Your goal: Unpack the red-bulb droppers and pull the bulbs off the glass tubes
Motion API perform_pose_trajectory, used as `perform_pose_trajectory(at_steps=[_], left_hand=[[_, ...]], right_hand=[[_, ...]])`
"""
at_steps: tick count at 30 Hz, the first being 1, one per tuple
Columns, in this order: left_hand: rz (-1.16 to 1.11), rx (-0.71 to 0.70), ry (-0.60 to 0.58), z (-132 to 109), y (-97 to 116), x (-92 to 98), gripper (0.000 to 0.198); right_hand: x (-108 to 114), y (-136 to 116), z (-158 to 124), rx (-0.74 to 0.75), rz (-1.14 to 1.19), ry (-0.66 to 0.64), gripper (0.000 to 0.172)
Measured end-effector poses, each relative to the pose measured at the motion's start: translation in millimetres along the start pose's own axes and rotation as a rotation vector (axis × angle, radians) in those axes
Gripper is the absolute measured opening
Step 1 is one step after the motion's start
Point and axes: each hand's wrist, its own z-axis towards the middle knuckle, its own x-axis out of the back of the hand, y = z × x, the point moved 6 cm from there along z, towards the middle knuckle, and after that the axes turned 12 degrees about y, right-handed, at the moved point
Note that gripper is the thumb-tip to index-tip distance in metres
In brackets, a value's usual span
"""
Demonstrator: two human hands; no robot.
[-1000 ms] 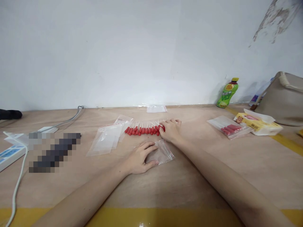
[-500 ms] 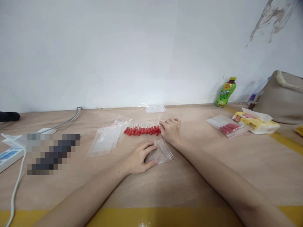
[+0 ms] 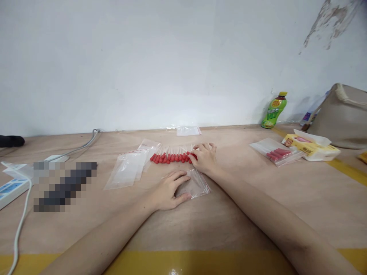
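A row of several clear droppers with red bulbs point(image 3: 172, 157) lies on the wooden table point(image 3: 246, 214). My right hand point(image 3: 204, 158) rests at the row's right end, its fingers curled over the last droppers there. My left hand point(image 3: 169, 191) lies flat, fingers spread, on a small clear zip bag point(image 3: 197, 184) just in front of the row. A stack of empty clear zip bags point(image 3: 127, 168) lies to the left of the droppers.
A filled bag of red-bulbed droppers point(image 3: 275, 152), a yellow tissue pack point(image 3: 312, 147), a green bottle point(image 3: 274, 110) and a beige bag point(image 3: 345, 118) stand at the right. A white power strip point(image 3: 11, 189) and cable point(image 3: 21, 225) lie at the left. Yellow tape point(image 3: 183, 263) marks the front edge.
My right hand has slid a little to the left along the end of the dropper row, crowding the droppers closer. My left hand has stayed on the bag.
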Motion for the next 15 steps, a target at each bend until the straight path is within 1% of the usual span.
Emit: perform_pose_trajectory(at_steps=[5,9,11,13,14,15], left_hand=[[-0.003,-0.005,0.001,0,1,0.7,0.054],[-0.005,-0.006,0.009,1,1,1.4,0.054],[-0.008,-0.001,0.007,0,1,1.7,0.054],[-0.011,0.003,0.003,0,1,1.7,0.054],[-0.011,0.006,-0.001,0,0,1.4,0.054],[-0.011,0.009,-0.006,-1,0,0.9,0.055]], right_hand=[[-1,2,0,-0.016,-0.001,0.062,0.023],[-1,4,3,-0.054,0.006,0.045,0.026],[5,6,4,-0.109,0.034,0.059,0.029],[17,9,2,-0.152,0.102,0.073,0.029],[23,9,-1,-0.142,0.166,0.059,0.027],[30,7,-5,-0.100,0.245,0.023,0.026]])
